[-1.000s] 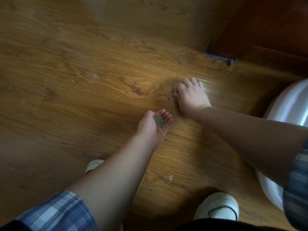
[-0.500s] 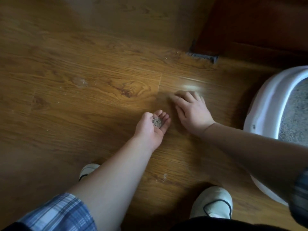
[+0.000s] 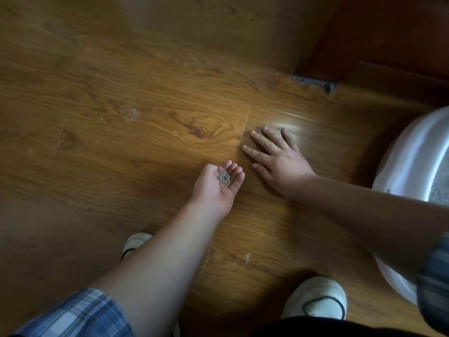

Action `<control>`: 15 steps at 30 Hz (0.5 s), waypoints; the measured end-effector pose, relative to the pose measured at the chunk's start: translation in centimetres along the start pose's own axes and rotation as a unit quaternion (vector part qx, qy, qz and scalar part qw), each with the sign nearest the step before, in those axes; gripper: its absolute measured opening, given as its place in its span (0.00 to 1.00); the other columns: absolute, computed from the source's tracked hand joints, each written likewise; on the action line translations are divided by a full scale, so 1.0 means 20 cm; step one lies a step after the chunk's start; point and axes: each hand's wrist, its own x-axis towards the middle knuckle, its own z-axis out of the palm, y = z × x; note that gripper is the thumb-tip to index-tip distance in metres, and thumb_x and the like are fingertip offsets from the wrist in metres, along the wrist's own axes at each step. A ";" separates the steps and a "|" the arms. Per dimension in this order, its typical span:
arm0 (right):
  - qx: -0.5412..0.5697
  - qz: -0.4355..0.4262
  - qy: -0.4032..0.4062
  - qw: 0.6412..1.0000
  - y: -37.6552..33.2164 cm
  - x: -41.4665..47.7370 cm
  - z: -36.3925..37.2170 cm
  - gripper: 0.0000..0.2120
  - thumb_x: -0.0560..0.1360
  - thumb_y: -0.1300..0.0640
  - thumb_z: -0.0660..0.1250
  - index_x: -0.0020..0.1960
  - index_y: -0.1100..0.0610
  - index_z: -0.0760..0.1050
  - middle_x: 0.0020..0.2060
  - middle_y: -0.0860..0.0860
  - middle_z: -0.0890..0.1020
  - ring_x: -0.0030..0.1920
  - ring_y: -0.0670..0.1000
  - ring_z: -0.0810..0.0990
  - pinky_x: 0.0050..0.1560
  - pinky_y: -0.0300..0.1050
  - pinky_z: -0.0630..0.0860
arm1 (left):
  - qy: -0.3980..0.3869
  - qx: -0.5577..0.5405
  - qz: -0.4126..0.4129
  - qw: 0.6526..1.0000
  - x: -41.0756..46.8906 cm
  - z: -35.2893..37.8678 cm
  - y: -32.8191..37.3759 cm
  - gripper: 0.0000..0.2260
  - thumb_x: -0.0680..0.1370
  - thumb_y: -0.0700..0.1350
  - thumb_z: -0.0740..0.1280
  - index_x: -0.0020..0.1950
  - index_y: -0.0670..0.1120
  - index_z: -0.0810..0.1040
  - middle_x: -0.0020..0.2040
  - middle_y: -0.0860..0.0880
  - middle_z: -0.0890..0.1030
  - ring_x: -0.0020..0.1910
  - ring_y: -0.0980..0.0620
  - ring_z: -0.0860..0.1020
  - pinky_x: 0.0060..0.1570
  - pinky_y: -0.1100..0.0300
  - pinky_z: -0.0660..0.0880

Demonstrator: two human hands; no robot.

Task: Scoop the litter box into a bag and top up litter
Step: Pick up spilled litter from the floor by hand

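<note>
So the left hand point(image 3: 216, 188) is palm up just above the wood floor point(image 3: 109, 171), cupped, with the fingers curled up round a small heap of grey litter grains point(image 3: 224, 178) sitting in the hollow of the palm. The right hand point(image 3: 279, 161) is just beside it, palm down and flat on the boards, fingers straight and spread, nothing in it. Its far fingertips run into a bright glare patch, so I can't really make out the little finger. The litter box point(image 3: 413, 152) is over at the right edge, and you only get part of it: a white curved rim and outer wall, with the right forearm crossing in front and the frame cutting off the rest. A sliver of speckled grey litter point(image 3: 441, 190) shows inside the rim, too little to judge how full it is. A few pale specks point(image 3: 247, 257) lie on the floor between the arms, too small to say for sure they're litter, and there's a whitish smudge point(image 3: 131, 113) further off to the left. The right shoe point(image 3: 315, 297) is mostly visible, while the left shoe point(image 3: 134, 242) is half hidden behind the left forearm. Plaid sleeves, the left sleeve point(image 3: 80, 314) and right sleeve point(image 3: 435, 288), are both clipped by the frame. Top right is dark wood with a grey gap point(image 3: 313, 81) at its base, too dim to tell what it is
</note>
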 end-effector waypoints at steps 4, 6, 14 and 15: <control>0.109 0.065 0.071 0.989 0.02 0.03 -0.02 0.29 0.77 0.48 0.69 0.75 0.53 0.67 0.75 0.51 0.67 0.78 0.55 0.59 0.77 0.59 0.55 | 0.007 -0.011 0.007 1.000 -0.01 -0.01 0.02 0.13 0.79 0.39 0.55 0.44 0.38 0.77 0.39 0.43 0.80 0.40 0.47 0.80 0.46 0.55 0.80; 0.090 0.044 0.067 0.993 0.00 0.07 -0.02 0.29 0.74 0.47 0.71 0.73 0.52 0.70 0.74 0.50 0.69 0.77 0.55 0.60 0.78 0.57 0.53 | 0.012 -0.010 0.006 1.000 0.00 0.00 0.02 0.13 0.80 0.39 0.55 0.44 0.38 0.77 0.39 0.43 0.79 0.41 0.47 0.80 0.46 0.55 0.80; 0.104 0.008 0.113 0.988 0.00 0.21 0.00 0.13 0.71 0.47 0.74 0.55 0.46 0.83 0.55 0.49 0.79 0.59 0.58 0.71 0.65 0.59 0.66 | 0.022 -0.001 0.011 1.000 0.00 0.00 0.04 0.12 0.80 0.40 0.56 0.44 0.39 0.77 0.39 0.43 0.79 0.40 0.47 0.80 0.46 0.56 0.81; 0.099 0.005 0.120 0.988 0.01 0.22 0.00 0.10 0.72 0.47 0.74 0.53 0.46 0.83 0.53 0.49 0.79 0.56 0.58 0.72 0.63 0.59 0.67 | 0.020 -0.002 0.012 1.000 0.01 -0.01 0.05 0.12 0.80 0.40 0.56 0.44 0.39 0.77 0.39 0.43 0.79 0.40 0.47 0.80 0.46 0.56 0.81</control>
